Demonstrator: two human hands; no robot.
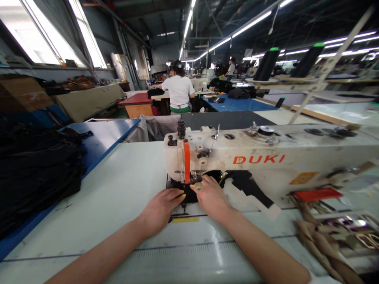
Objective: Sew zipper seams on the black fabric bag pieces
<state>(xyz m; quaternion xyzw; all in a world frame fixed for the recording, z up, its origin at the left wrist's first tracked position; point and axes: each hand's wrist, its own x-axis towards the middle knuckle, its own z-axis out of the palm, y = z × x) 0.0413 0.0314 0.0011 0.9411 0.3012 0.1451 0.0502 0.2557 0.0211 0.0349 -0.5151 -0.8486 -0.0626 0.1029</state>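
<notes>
The person sits at a pale worktop [112,205] with both forearms stretched out toward a white sewing machine [266,157] marked DUKI in orange, which stands along the far side and runs off to the right edge.

The left hand [161,209] lies palm down near the middle of the worktop. Its fingers [177,193] are stretched out flat and close together, their tips pressing on a small black cloth piece [187,196] and gripping nothing.

The right hand [211,197] is just beside it to the right, and the thumb [197,186] touches the cloth's edge below the needle head [185,161] with its orange guard. The rest of this hand's fingers reach in under the machine's arm, so I cannot tell how they are curled or whether they pinch the cloth.

The cloth piece lies between the two hands, right under the needle head. A short yellow strip [186,219] is stuck to the worktop just in front of it.

At the left edge a heap of black fabric [38,169] rests on a blue board [103,136]. Near the right front corner lie some brown cardboard cones [319,240], with a red tray [318,194] behind them. Two dark thread cones [268,63] stand on a rack beyond the machine. Further back, another person in a white shirt [178,91] sits at a different table, facing away.
</notes>
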